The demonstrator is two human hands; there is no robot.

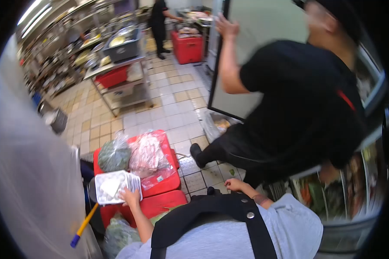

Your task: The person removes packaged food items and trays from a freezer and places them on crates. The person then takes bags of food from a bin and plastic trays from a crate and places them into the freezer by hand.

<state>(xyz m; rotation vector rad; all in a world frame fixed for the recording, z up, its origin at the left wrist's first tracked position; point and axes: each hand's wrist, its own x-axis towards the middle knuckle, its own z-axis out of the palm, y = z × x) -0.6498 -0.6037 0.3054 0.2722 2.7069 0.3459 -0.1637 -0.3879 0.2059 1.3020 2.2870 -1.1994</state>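
My left hand (130,196) grips the near right side of a white plastic basket (136,183), its fingers over the rim. Pale, whitish contents (111,187) show inside, too blurred to name. The basket is over the left part of a red cooler lid. Just beyond it are a clear bag of green vegetables (115,154) and a clear bag of pinkish-white food (147,153), both on the red lid (172,172). My right hand (234,184) is near my waist with curled fingers, and I see nothing in it.
A co-worker in black (298,95) stands close on my right, one hand on an open door (246,103). Shelves of food (320,194) are beside them. A steel table (116,64) with tubs and another person (158,26) are farther off. Plastic sheeting (34,172) hangs left.
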